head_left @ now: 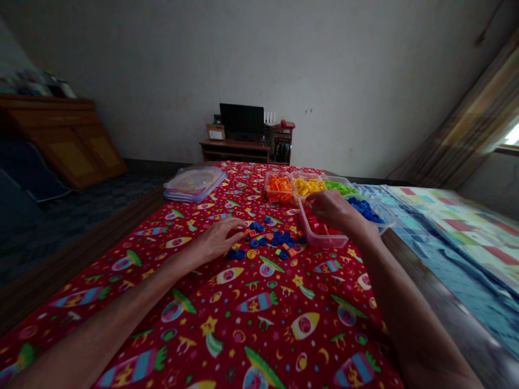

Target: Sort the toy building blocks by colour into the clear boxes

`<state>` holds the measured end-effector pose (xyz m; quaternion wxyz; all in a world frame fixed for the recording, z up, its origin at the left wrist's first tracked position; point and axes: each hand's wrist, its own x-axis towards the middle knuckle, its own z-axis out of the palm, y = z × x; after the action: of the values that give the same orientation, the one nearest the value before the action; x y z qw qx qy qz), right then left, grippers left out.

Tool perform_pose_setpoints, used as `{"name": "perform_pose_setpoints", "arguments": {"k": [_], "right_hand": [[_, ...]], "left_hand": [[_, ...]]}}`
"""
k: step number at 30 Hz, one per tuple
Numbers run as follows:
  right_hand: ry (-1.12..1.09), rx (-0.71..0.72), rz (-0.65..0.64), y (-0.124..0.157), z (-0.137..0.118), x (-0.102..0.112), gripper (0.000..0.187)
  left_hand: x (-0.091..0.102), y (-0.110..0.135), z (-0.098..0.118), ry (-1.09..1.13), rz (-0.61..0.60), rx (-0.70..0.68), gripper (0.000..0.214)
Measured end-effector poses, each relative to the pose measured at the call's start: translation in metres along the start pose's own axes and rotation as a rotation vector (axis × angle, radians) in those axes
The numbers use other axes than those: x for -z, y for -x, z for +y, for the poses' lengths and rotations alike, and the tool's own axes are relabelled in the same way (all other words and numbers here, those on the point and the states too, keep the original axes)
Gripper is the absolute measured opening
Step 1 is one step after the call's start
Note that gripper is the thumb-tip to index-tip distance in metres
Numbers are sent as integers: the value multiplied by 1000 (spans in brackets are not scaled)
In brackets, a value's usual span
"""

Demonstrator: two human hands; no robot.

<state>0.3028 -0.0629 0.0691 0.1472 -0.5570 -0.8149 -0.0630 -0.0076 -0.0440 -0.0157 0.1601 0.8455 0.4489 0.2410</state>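
On the red patterned tablecloth lies a loose pile of small toy building pieces point(279, 238), mostly blue round ones with some orange, yellow and green. My left hand point(219, 237) rests at the pile's left side, its fingers stretched out and apart from the thumb, nothing visible in them. My right hand point(334, 208) is over the clear container of red pieces point(324, 229), fingers bent down and drawn together. Whatever those fingertips hold, if anything, is too small and hidden to make out. The hand covers part of the container.
Behind stand clear containers of orange pieces point(279, 185), yellow pieces point(308, 187) and green pieces point(339, 187); blue pieces point(365, 209) sit to the right. Stacked clear lids point(194, 183) lie at the far left. A bed point(458, 232) adjoins the table's right side.
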Motion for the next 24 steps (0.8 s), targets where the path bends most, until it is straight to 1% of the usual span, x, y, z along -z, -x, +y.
{"name": "perform_pose_setpoints", "arguments": {"k": [2,5,7,9,10,12,14,16,18,20,22,24], "right_hand": [[26,85,-109,2,-19,-6,23],[89,178,-228,7,-42,-20,20],[116,189,-309,10,-51,-30,22],[112,200,-355,11,-54,-42,24],[96,220,-356,11,-55,-47,24],[44,267,-339,11,-53,-58,25],[-19,296,-309,9,-53,-66,25],[-125,333,-263,5,-54,-70,28],[-266,397,-189,0,-55,-71,31],[-346,431,-108,-6,-54,-71,30],[-317,397,-28,-9,-47,-72,29],[-213,323,23,-9,-38,-75,30]], "left_hand": [[5,4,-2,-9,-111,11,54],[12,12,-2,-80,-266,85,77],[13,15,1,-135,-320,134,85],[12,14,4,-163,-323,164,85],[10,13,5,-162,-310,165,81],[5,9,6,-142,-260,143,66],[-1,6,2,-118,-202,112,47],[-7,4,-5,-98,-143,83,34],[-13,3,-13,-87,-78,58,34],[-17,2,-18,-81,-21,32,37],[-21,2,-19,-80,31,-11,37],[-25,1,-18,-80,89,-70,35]]}}
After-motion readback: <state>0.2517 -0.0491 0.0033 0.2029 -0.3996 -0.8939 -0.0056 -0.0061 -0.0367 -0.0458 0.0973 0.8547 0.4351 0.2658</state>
